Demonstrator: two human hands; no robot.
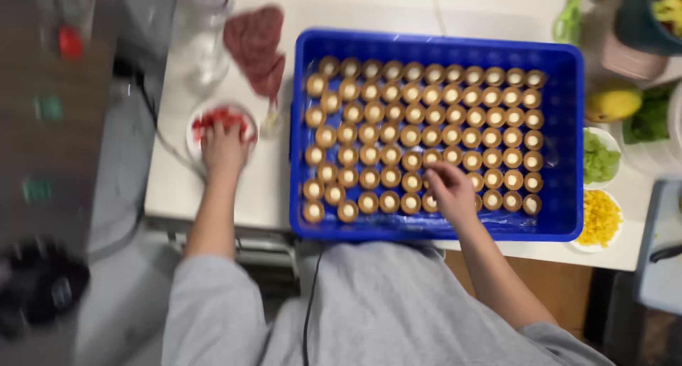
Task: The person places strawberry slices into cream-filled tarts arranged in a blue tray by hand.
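A blue plastic crate (pixel 568 124) on the white counter holds several rows of small round tart shells with pale filling (pixel 433 117). My right hand (pixel 452 190) reaches into the crate's near rows, fingers bent over a shell; the blur hides what it pinches. My left hand (pixel 224 147) rests in a small white bowl (pixel 195 128) of chopped red pieces (pixel 222 117), left of the crate, fingers down among them.
A reddish-brown slab (pixel 257 46) lies behind the bowl, beside a clear glass vessel (pixel 206 39). Right of the crate stand small bowls of yellow corn (pixel 600 218) and green pieces (pixel 600 156), a yellow-green fruit (pixel 612 105) and leafy greens (pixel 650 117). The counter edge runs close to my body.
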